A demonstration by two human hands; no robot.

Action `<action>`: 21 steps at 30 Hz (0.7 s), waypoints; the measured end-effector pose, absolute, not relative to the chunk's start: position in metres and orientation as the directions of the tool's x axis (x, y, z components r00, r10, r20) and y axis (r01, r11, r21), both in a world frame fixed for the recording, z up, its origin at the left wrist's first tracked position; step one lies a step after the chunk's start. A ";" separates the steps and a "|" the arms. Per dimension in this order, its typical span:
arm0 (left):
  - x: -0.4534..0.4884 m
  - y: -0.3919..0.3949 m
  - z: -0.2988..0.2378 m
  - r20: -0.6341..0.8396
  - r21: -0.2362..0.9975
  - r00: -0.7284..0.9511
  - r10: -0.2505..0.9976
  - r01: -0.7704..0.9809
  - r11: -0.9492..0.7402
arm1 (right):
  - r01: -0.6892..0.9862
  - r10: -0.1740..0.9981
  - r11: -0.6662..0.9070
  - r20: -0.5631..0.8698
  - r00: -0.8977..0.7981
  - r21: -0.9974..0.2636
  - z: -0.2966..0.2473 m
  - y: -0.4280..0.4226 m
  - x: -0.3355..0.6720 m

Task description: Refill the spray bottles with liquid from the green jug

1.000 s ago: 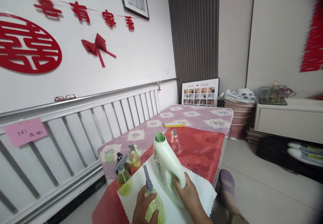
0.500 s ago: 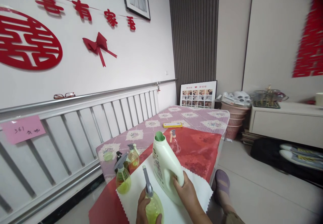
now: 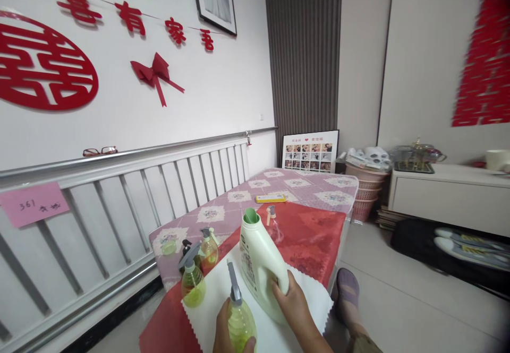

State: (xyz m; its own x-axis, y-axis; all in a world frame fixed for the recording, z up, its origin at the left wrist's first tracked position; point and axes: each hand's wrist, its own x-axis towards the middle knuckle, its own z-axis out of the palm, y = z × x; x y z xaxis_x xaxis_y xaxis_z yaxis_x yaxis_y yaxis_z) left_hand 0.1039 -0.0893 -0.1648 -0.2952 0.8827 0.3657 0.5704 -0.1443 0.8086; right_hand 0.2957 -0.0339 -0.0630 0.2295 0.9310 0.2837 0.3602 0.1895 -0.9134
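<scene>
My right hand [image 3: 294, 304] grips the handle of a big white detergent jug [image 3: 258, 264] with an open green spout, standing tilted on a white cloth [image 3: 311, 305]. My left hand [image 3: 223, 337] wraps round a round yellow-green spray bottle [image 3: 240, 321] with a grey trigger head, at the bottom edge of view. Two more small spray bottles [image 3: 193, 284] stand to the left, one yellow-green, one amber [image 3: 209, 251]. A clear small pump bottle [image 3: 273, 225] stands behind the jug on the red cloth [image 3: 314, 241].
The table has a pink patterned cover [image 3: 303, 183] and a yellow flat box [image 3: 271, 198]. A grey railing [image 3: 119, 199] runs along the left wall. A foot in a purple sock [image 3: 346, 289] rests on the floor at right. Pink baskets [image 3: 364, 188] and a white cabinet [image 3: 446, 194] stand further back.
The view has shifted slightly right and down. Both hands keep their hold; the spray bottle has sunk a little lower in the picture.
</scene>
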 end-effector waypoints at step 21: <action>0.094 -0.062 -0.170 0.326 0.900 -0.324 0.888 0.395 -0.187 | 0.423 0.929 0.167 0.286 0.236 -0.891 -0.119 -0.051 0.310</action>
State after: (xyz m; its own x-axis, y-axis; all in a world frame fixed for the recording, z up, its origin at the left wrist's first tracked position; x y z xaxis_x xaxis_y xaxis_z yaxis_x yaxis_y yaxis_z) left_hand 0.0938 -0.0617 -0.1698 -0.3237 0.8881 0.3264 0.3948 -0.1868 0.8996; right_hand 0.3096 -0.0512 -0.1185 0.2359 0.9288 0.2858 0.4231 0.1666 -0.8906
